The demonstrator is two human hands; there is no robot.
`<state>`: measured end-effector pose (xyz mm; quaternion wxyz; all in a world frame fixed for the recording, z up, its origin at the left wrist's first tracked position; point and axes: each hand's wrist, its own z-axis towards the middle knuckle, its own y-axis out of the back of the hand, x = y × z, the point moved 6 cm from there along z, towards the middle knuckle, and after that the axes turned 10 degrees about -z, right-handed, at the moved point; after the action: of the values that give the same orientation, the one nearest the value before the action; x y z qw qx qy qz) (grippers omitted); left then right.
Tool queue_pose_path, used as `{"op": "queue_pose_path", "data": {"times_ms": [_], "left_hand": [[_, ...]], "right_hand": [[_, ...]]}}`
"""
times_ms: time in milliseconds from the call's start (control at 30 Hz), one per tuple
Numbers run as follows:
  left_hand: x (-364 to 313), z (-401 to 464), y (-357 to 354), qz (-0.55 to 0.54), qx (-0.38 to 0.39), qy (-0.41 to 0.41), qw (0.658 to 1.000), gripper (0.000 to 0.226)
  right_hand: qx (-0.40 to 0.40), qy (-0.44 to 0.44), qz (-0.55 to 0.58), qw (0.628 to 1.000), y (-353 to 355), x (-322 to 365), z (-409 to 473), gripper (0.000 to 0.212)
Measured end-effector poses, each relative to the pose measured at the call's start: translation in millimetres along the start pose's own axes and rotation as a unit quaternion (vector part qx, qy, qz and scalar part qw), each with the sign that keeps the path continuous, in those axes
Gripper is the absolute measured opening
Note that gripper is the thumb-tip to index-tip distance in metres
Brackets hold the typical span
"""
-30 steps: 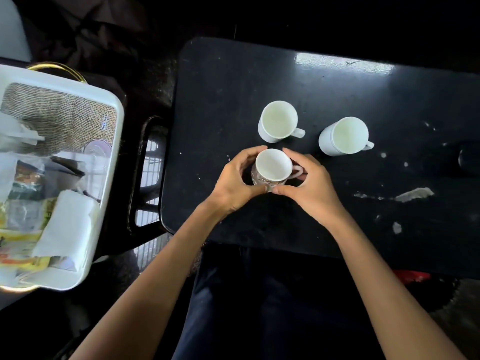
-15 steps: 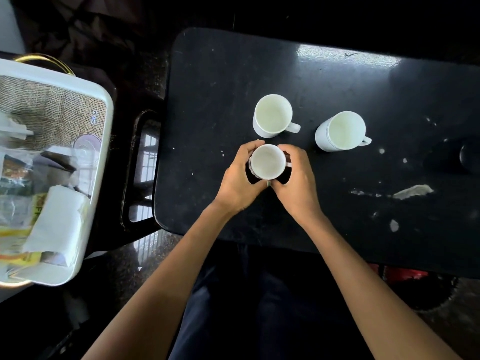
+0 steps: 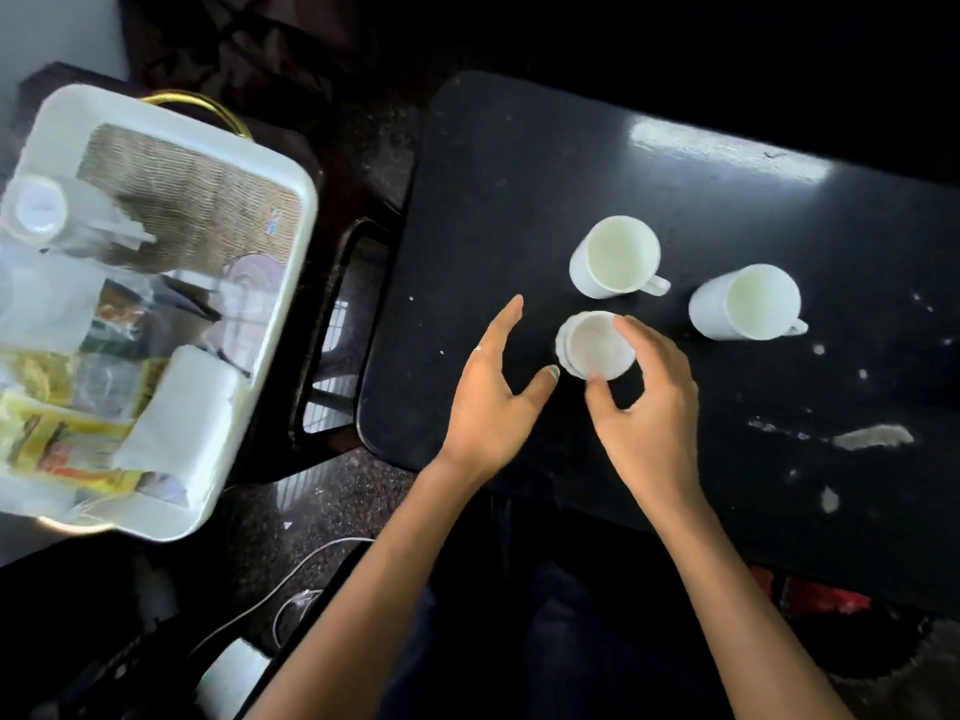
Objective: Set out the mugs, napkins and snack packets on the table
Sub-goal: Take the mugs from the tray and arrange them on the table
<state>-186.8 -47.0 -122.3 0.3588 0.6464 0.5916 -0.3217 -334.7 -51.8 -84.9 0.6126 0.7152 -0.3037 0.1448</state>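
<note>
Three white mugs stand on the black table (image 3: 519, 163). The nearest mug (image 3: 592, 343) sits between my hands. My right hand (image 3: 647, 402) curls round its right side, with thumb and fingers at its rim. My left hand (image 3: 493, 392) is off the mug to its left, fingers spread, with the thumb tip close to the mug's base. Behind stand a second mug (image 3: 615, 257) and a third mug (image 3: 748, 301), handles pointing right. A white tray (image 3: 280, 283) on the left holds folded napkins (image 3: 182, 413) and yellow snack packets (image 3: 57, 444).
A dark chair frame (image 3: 332, 324) fills the gap between tray and table. White flecks and a torn scrap (image 3: 872, 436) lie on the table's right part. A white cable (image 3: 291, 579) runs over the floor near my legs.
My left hand has let go of the nearest mug and drawn away to the left with fingers spread. My right hand stays on the mug. The view has swung left toward the tray.
</note>
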Motion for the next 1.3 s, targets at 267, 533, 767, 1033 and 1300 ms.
{"op": "queue_pose_path", "data": {"times_ms": [267,533,767,1033,1300], "left_hand": [[-29,-14,79,-0.100,-0.148,-0.030,0.983,0.044],[-74,-15,178,-0.149,-0.310,-0.116,0.932,0.035],[-92,-15,274,-0.018,-0.440,-0.146,0.886,0.040],[-66,14,350,0.245,-0.417,0.016,0.875,0.066],[-47,24,352,0.305,-0.385,0.070,0.868,0.068]], "right_hand": [[-0.002,0.035,0.094,0.995,-30,85,12,0.029],[0.067,0.127,0.176,0.974,-88,202,28,0.027],[0.200,0.121,0.193,0.953,-154,272,40,0.023],[0.335,0.041,0.094,0.936,-220,314,39,0.036],[0.378,-0.023,0.112,0.919,-244,318,31,0.039]]}}
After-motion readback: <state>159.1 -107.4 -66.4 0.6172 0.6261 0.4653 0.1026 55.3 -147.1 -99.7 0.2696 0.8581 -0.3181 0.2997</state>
